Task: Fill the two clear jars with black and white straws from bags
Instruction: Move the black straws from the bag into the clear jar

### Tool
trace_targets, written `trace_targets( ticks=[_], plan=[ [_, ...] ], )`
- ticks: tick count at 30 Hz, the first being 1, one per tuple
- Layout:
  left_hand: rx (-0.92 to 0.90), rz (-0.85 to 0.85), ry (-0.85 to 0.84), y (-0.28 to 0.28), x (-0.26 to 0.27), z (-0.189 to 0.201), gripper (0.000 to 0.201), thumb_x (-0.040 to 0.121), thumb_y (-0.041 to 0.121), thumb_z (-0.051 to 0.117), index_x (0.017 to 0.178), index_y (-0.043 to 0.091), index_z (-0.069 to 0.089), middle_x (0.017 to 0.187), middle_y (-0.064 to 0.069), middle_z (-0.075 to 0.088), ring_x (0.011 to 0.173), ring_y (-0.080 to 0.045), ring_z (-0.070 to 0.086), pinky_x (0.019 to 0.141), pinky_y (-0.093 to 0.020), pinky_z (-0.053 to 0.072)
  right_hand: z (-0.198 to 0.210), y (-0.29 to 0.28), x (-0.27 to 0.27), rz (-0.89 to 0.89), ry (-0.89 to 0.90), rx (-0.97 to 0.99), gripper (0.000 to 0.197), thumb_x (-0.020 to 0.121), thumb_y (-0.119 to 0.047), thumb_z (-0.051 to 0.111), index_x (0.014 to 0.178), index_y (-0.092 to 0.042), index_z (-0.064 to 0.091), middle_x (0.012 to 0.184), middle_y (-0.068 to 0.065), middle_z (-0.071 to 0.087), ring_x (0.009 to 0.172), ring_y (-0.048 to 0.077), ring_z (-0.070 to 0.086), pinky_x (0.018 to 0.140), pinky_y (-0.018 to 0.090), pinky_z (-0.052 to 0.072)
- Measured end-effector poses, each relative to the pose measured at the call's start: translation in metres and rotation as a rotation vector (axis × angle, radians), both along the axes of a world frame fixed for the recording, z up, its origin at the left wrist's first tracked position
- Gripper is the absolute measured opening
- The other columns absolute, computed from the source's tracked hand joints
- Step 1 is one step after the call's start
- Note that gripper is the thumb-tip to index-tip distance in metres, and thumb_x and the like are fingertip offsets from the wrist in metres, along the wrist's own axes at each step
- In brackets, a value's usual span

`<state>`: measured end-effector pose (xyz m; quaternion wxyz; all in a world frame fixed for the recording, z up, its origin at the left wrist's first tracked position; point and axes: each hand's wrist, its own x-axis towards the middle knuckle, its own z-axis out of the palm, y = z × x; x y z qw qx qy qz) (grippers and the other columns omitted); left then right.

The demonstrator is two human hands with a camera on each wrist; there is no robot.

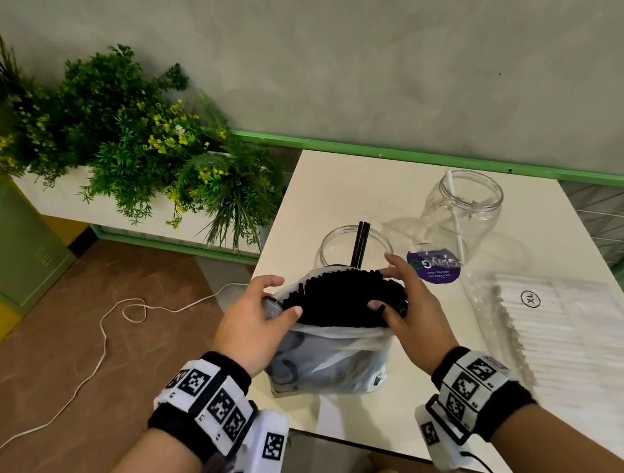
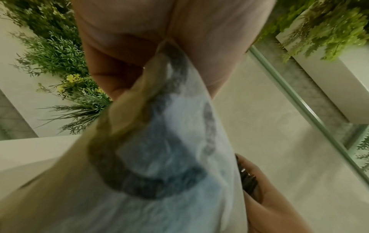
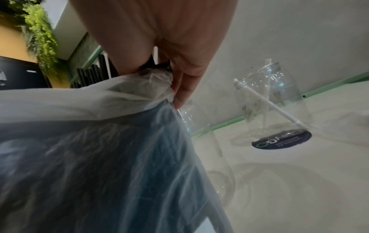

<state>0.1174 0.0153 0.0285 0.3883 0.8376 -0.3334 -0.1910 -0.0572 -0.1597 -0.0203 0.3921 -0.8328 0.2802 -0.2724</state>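
Observation:
A translucent bag (image 1: 336, 358) packed with black straws (image 1: 343, 296) stands upright on the white table (image 1: 339, 187). My left hand (image 1: 285, 297) grips the bag's left rim, and my right hand (image 1: 384, 282) pinches the right rim with its thumb on the straw tips. Behind the bag, one clear jar (image 1: 334, 247) holds a few black straws (image 1: 361, 239). A second clear jar (image 1: 464, 209) at the right holds one white straw (image 1: 457, 214). In the wrist views the bag (image 2: 159, 141) (image 3: 99, 157) fills the frame, and the second jar (image 3: 275, 100) shows beyond it.
A flat bag of white straws (image 1: 558, 325) lies at the table's right. A round purple sticker (image 1: 434, 264) sits by the right jar. A planter of green plants (image 1: 134, 141) and a green locker (image 1: 0, 246) stand to the left. A white cable (image 1: 103, 340) crosses the floor.

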Motion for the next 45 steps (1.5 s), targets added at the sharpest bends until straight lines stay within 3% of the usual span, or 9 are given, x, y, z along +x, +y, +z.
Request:
trace_targets(
  ticks=[5, 9, 14, 22, 29, 33, 38, 41, 45],
  plan=[
    [-0.027, 0.006, -0.015, -0.001, -0.005, 0.001, 0.047, 0.084, 0.029, 0.067, 0.125, 0.031, 0.045, 0.094, -0.005, 0.061, 0.089, -0.026, 0.06, 0.078, -0.033, 0.046, -0.005, 0.017, -0.012, -0.094, -0.144, -0.153, 0.041, 0.096, -0.03, 0.05, 0.135, -0.027, 0.039, 0.131, -0.004, 0.04, 0.118, 0.016, 0.046, 0.1, 0.026, 0.038],
    [-0.044, 0.009, 0.011, 0.0, -0.005, 0.0, 0.045, 0.081, 0.028, 0.071, 0.118, 0.03, 0.044, 0.092, -0.01, 0.062, 0.082, -0.024, 0.056, 0.076, -0.034, 0.046, 0.002, 0.029, -0.022, -0.087, -0.178, -0.321, 0.025, 0.09, -0.03, 0.054, 0.113, -0.019, 0.052, 0.107, -0.004, 0.048, 0.096, 0.01, 0.05, 0.085, 0.013, 0.039],
    [-0.011, -0.041, -0.03, -0.005, -0.007, 0.0, 0.034, 0.078, 0.027, 0.073, 0.103, 0.025, 0.05, 0.072, 0.006, 0.054, 0.067, -0.011, 0.05, 0.051, -0.016, 0.032, 0.01, 0.024, -0.006, 0.032, -0.095, -0.321, 0.03, 0.083, -0.014, 0.069, 0.104, -0.027, 0.054, 0.08, -0.012, 0.052, 0.07, 0.002, 0.048, 0.068, 0.008, 0.039],
    [-0.034, -0.072, -0.025, -0.012, -0.009, 0.001, 0.025, 0.077, 0.027, 0.074, 0.08, 0.02, 0.051, 0.071, 0.004, 0.057, 0.068, -0.015, 0.05, 0.056, -0.023, 0.035, 0.021, 0.028, 0.022, 0.135, -0.038, -0.337, 0.009, 0.086, -0.013, 0.063, 0.094, -0.009, 0.058, 0.088, 0.001, 0.061, 0.075, 0.018, 0.058, 0.066, 0.04, 0.053],
    [-0.098, -0.035, 0.183, -0.016, -0.007, -0.007, 0.014, 0.077, 0.017, 0.066, 0.083, 0.021, 0.054, 0.079, -0.005, 0.062, 0.073, -0.019, 0.053, 0.067, -0.029, 0.04, 0.001, 0.044, 0.005, 0.23, 0.126, -0.481, 0.031, 0.086, -0.049, 0.059, 0.1, -0.022, 0.062, 0.097, -0.005, 0.056, 0.094, 0.018, 0.051, 0.083, 0.035, 0.043],
    [-0.118, -0.037, 0.287, -0.018, -0.011, -0.005, 0.013, 0.08, 0.012, 0.06, 0.085, 0.022, 0.054, 0.073, -0.009, 0.056, 0.066, -0.018, 0.049, 0.064, -0.029, 0.038, 0.002, 0.048, 0.017, 0.146, 0.181, -0.448, 0.034, 0.084, -0.048, 0.053, 0.11, -0.029, 0.062, 0.092, -0.004, 0.052, 0.087, 0.02, 0.052, 0.079, 0.035, 0.038],
    [-0.122, -0.046, 0.266, -0.014, -0.008, -0.007, 0.018, 0.079, 0.023, 0.066, 0.088, 0.029, 0.051, 0.08, -0.005, 0.06, 0.07, -0.017, 0.052, 0.067, -0.032, 0.042, 0.007, 0.053, 0.023, 0.149, 0.091, -0.267, 0.016, 0.079, -0.041, 0.055, 0.091, -0.033, 0.048, 0.081, -0.016, 0.047, 0.077, 0.005, 0.048, 0.08, 0.029, 0.032],
    [-0.132, -0.024, 0.218, -0.015, -0.007, -0.009, 0.023, 0.079, 0.024, 0.068, 0.092, 0.026, 0.049, 0.085, -0.002, 0.061, 0.077, -0.016, 0.054, 0.073, -0.032, 0.042, 0.009, 0.058, 0.022, 0.252, 0.089, -0.305, 0.013, 0.082, -0.044, 0.058, 0.083, -0.031, 0.056, 0.083, -0.014, 0.051, 0.084, 0.007, 0.05, 0.089, 0.033, 0.03],
    [-0.138, -0.058, 0.156, -0.02, -0.013, -0.007, 0.023, 0.084, 0.016, 0.065, 0.099, 0.02, 0.048, 0.086, -0.003, 0.061, 0.076, -0.015, 0.053, 0.065, -0.022, 0.038, 0.012, 0.06, 0.026, 0.256, 0.106, -0.298, 0.022, 0.084, -0.044, 0.054, 0.102, -0.035, 0.064, 0.082, -0.016, 0.048, 0.084, 0.008, 0.05, 0.091, 0.034, 0.03]
  ],
)
